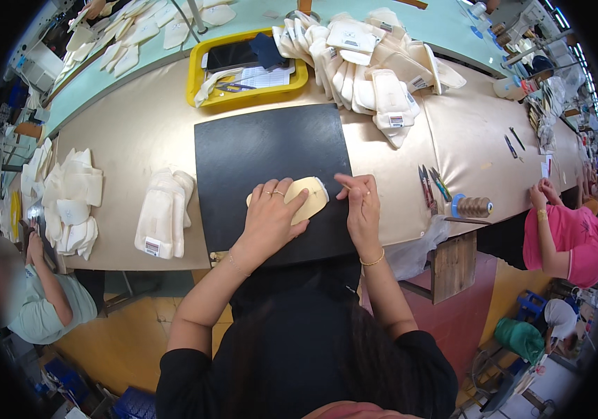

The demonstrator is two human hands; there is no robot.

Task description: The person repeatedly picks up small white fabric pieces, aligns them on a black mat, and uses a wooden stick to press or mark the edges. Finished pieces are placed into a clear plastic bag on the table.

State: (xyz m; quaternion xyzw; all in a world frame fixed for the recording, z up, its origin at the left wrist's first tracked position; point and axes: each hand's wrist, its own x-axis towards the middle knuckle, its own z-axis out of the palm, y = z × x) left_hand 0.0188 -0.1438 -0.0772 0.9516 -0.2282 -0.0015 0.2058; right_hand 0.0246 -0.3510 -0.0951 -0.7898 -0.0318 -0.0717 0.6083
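In the head view, a cream, sole-shaped piece (304, 197) lies flat on a black mat (271, 150) that sits in the middle of the tan worktop (124, 133), close to the worktop's near edge where the person stands. The piece's long axis runs roughly along that near edge, tilted a little so that its rounded end points toward the far right corner of the mat. The left hand (269, 220) lies flat over the piece's left half, fingers spread narrow and pressing it down onto the mat, so the piece reaches out from under that hand toward the right. The right hand (362, 206) sits just beside the piece's right end, fingers pinched together on what looks like a thin stick-like tool; the tool itself is too small to make out. Both hands are close, but the left one covers the piece while the right one only meets its tip. Toward the left edge of the worktop a stack of white padded pieces (163, 213) rests apart from the mat; at the far edge stand a yellow tray (197, 87) and a heap of similar white pieces (368, 63). Near the right side lie scissors (430, 187) and a thread spool (473, 207).
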